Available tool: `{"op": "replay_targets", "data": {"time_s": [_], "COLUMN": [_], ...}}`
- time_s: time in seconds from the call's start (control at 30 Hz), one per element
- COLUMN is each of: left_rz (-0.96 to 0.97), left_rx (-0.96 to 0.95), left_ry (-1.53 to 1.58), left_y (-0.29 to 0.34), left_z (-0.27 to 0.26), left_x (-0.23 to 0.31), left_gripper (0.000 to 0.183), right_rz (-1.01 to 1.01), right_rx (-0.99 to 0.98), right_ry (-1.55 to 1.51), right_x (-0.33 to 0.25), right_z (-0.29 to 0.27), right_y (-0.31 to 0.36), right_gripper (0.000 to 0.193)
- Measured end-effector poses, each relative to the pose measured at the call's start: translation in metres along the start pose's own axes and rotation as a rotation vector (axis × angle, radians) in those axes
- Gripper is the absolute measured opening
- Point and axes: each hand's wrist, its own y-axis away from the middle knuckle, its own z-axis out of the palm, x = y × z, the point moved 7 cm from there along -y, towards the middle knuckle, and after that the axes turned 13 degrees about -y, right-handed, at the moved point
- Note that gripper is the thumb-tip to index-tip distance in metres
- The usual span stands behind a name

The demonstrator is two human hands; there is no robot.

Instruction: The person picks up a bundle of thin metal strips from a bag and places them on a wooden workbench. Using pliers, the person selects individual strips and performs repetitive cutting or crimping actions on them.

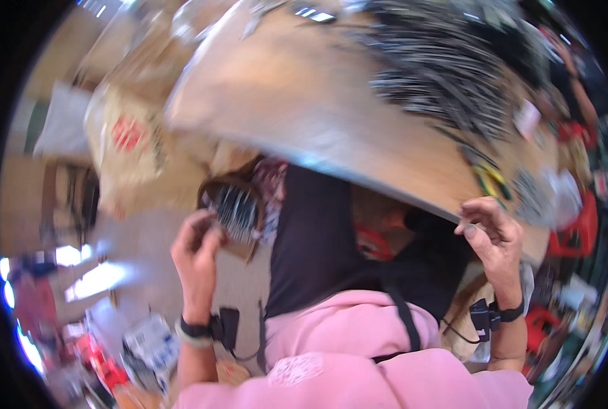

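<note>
My left hand (pixel 198 237) is raised beside a round brown container (pixel 205 194) that holds thin, dark metallic pieces (pixel 235 210). Its fingers are loosely bent, slightly blurred, and I see nothing between them. At the table's near edge, on the right, my right hand (pixel 493 232) hovers with half-curled fingers and a gap between thumb and forefinger. Pliers with yellow and black handles (pixel 489 178) lie on the table (pixel 276 95) just beyond it. Farther back spreads a large heap of long, thin, dark strips (pixel 447 68).
Next to the pliers sit a pile of small grey pieces (pixel 530 194) and a clear plastic bag (pixel 564 198). A large yellowish sack (pixel 123 150) stands left of the table. Red stools (pixel 576 228) are at the right. Another person's arm (pixel 580 95) shows at the far right.
</note>
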Motion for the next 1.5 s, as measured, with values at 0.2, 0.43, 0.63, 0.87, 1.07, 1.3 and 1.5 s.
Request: {"op": "replay_targets", "data": {"time_s": [0.2,0.43,0.63,0.87,1.07,1.3,1.5], "left_rz": [0.38,0.844,1.133,1.14,1.24,1.336,1.22], "left_rx": [-0.532,-0.492,-0.36,-0.489,-0.539,-0.454,-0.476], "left_ry": [-0.138,-0.302,-0.525,-0.633,-0.746,-0.752,-0.756], "left_y": [0.005,-0.031,-0.048,-0.062,-0.062,-0.062,-0.069], "left_z": [0.144,0.242,0.313,0.343,0.344,0.334,0.306], "left_x": [0.121,0.205,0.217,0.201,0.215,0.227,0.21], "left_gripper": [0.029,0.025,0.025,0.018,0.014,0.015,0.016], "right_rz": [-0.025,-0.115,-0.348,-0.297,-0.244,-0.222,-0.249], "right_rx": [0.511,0.674,0.367,0.162,0.135,0.097,0.133], "right_ry": [-0.442,0.21,0.807,1.123,1.174,1.188,1.101], "right_x": [0.046,0.032,0.021,0.042,0.03,0.039,0.029], "right_z": [-0.133,-0.192,-0.165,-0.165,-0.162,-0.164,-0.168], "right_y": [0.041,0.055,-0.01,-0.037,-0.039,-0.045,-0.04], "right_gripper": [0.019,0.01,0.009,0.006,0.007,0.004,0.004]}}
